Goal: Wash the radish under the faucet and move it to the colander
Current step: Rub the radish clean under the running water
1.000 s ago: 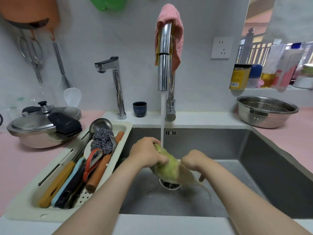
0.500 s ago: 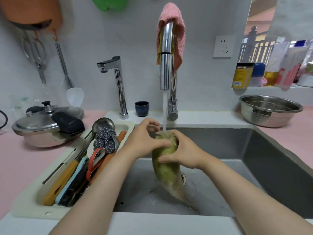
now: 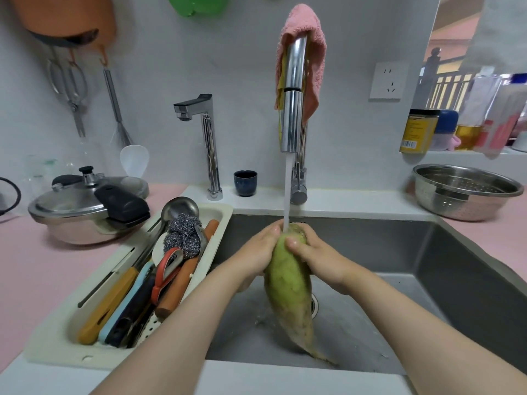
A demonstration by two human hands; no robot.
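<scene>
Over the sink, under the running faucet: the radish is now near-upright. Its thick top end is up and directly in the water stream; the tapered root end points down toward the front wall of the basin. Can't tell if the tip touches the sink floor.

Hands:
- left hand wraps the upper part from the left, fingers curled round it, fingertips right beside the stream
- right hand grips the upper part from the right, thumb across the front
- both are holding the radish, neither is free

Delta vs earlier frames:
- 1 s ago the radish lay low and crosswise above the drain, with a hand clamped near each end
- 0.5 s ago it was already tipped up with its top at the stream and the right hand spread across the front of the body
- now both hands sit higher, pinched in around the top, and more bare body hangs below them

My read: the rinse has shifted from the flank to the top end, with water sheeting down the full length. That makes this a late wash stage, not yet finished. Transfer hasn't started. The colander sits on the pink desk right of the sink, well apart from the radish. Moving it there calls for a lift up and right over the sink rim. Wet skin plus a heavy hanging body means slip risk if only the top is held.
</scene>
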